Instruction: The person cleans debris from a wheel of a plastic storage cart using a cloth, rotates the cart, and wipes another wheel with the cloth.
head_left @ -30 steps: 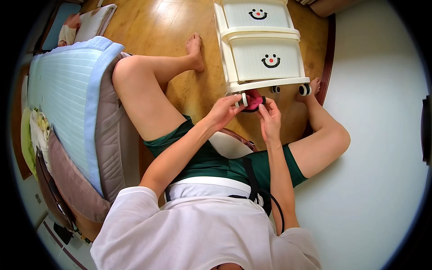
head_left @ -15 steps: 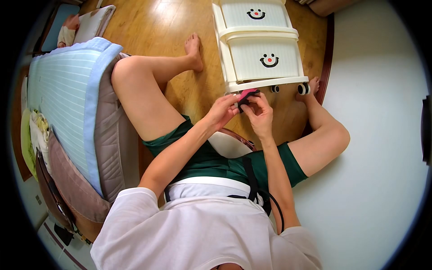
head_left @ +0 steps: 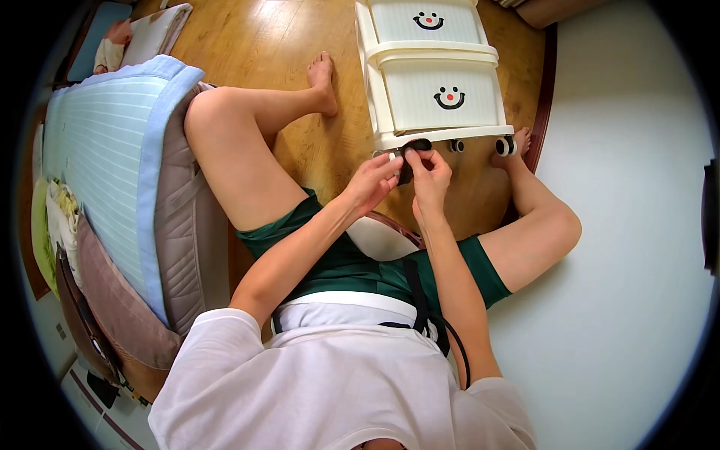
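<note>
Both of my hands meet just in front of the drawer unit's lower edge. A small, dark, floppy piece that looks like cloth [head_left: 417, 145] is pinched between the thumb and fingers of my right hand [head_left: 431, 182]. Its upper end folds over to the right, and its lower part hangs between the hands. My left hand [head_left: 372, 182] is beside it with its fingers drawn together. A small white bit shows at the left fingertips; whether they hold it, or grip the dark piece too, is unclear.
A cream drawer unit [head_left: 442, 96] on casters, with smiley faces, stands ahead on the wooden floor [head_left: 247, 45]. On the left is a bed with a light blue striped cover [head_left: 112, 150]. A white wall [head_left: 622, 225] rises at right. A round white seat [head_left: 379, 238] shows between my legs.
The pink side of the small piece has turned out of sight, leaving its black side showing. My right hand has rotated slightly and shifted; the left stays almost in place.
</note>
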Motion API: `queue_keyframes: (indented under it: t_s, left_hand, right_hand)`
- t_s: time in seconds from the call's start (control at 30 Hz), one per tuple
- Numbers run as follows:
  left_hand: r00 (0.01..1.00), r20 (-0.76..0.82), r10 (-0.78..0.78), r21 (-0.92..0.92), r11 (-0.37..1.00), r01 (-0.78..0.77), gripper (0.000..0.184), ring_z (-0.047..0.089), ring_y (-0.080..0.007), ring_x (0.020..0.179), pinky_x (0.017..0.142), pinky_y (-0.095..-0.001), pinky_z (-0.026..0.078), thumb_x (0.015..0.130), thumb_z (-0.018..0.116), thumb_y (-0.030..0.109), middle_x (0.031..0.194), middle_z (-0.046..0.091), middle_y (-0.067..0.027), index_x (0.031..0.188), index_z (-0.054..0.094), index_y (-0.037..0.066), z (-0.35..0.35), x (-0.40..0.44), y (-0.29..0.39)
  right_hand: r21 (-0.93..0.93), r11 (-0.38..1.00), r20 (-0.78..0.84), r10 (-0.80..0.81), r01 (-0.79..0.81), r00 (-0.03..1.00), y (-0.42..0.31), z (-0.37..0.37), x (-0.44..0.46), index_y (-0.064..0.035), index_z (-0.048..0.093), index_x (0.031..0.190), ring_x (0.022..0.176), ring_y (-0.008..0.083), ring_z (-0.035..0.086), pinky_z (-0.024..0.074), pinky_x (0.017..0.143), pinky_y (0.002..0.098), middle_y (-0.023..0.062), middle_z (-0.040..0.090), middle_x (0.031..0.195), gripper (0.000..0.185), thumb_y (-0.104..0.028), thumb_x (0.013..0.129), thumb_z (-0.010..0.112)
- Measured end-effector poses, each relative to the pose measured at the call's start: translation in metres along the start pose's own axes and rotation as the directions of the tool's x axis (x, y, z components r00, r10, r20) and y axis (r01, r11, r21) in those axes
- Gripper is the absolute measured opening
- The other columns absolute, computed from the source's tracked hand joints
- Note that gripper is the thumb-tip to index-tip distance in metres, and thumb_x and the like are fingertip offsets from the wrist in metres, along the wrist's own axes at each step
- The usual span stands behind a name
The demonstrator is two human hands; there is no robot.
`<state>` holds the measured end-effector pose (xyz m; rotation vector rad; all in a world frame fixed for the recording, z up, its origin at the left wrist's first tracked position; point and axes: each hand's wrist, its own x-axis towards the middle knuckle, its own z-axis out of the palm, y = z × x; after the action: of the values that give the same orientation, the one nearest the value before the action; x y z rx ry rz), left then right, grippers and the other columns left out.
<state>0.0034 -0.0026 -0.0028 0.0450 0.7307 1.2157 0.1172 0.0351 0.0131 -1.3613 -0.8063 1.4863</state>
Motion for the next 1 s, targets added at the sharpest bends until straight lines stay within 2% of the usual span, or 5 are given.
queue_keyframes:
  t_s: [0.33,0.53,0.63,0.77,1.0]
  left_hand:
    - [0.998,0.058,0.038,0.03,0.999,-0.039,0.029,0.055,-0.0128,0.104,0.095,-0.0263,0.042,0.088,0.059,0.001,0.111,0.059,-0.0054,0.116,0.053,0.0,0.002,-0.004,0.001]
    - [0.995,0.084,0.054,0.021,0.998,-0.056,0.028,0.054,-0.0146,0.109,0.099,-0.0289,0.041,0.092,0.056,0.011,0.116,0.058,-0.0069,0.117,0.052,0.0,0.002,-0.004,0.0]
    - [0.996,0.091,0.024,0.028,0.999,-0.026,0.028,0.054,-0.0152,0.11,0.1,-0.0302,0.041,0.093,0.056,0.014,0.118,0.058,-0.0074,0.117,0.053,-0.001,0.004,-0.005,0.003]
    - [0.998,0.06,-0.003,0.06,0.998,-0.001,0.03,0.054,-0.016,0.11,0.099,-0.0315,0.041,0.093,0.055,0.018,0.119,0.058,-0.0079,0.117,0.054,-0.001,-0.001,-0.003,0.004]
    - [0.998,0.063,0.008,0.041,0.999,-0.01,0.028,0.057,-0.0172,0.107,0.099,-0.033,0.042,0.095,0.052,0.018,0.117,0.06,-0.009,0.115,0.055,-0.002,-0.008,0.007,0.003]
  right_hand:
    - [-0.036,0.98,0.068,0.197,-0.195,0.978,-0.017,-0.007,0.006,-0.0034,0.064,0.082,0.07,0.0071,0.055,0.0427,0.06,0.0222,0.0009,0.062,0.077,0.011,-0.01,0.078,0.072]
    - [0.212,0.977,0.195,-0.016,-0.026,0.981,0.002,-0.025,-0.006,-0.0025,0.064,0.087,0.075,0.0072,0.057,0.0455,0.067,0.0224,0.0005,0.064,0.083,0.009,0.003,0.08,0.065]
    - [0.063,0.996,0.209,-0.079,0.068,0.975,0.019,-0.039,-0.01,-0.0009,0.064,0.088,0.078,0.0076,0.057,0.0457,0.072,0.0221,0.0011,0.064,0.085,0.01,0.005,0.08,0.065]
    - [0.146,0.989,0.019,0.023,-0.026,1.0,0.035,-0.038,-0.02,-0.0007,0.064,0.091,0.081,0.0088,0.058,0.0457,0.076,0.0227,0.0025,0.064,0.089,0.011,0.006,0.082,0.063]
    - [0.224,0.973,0.117,-0.087,0.059,0.989,-0.017,-0.033,-0.021,-0.0017,0.064,0.094,0.085,0.0096,0.058,0.0466,0.074,0.0232,0.0025,0.064,0.091,0.013,0.005,0.083,0.062]
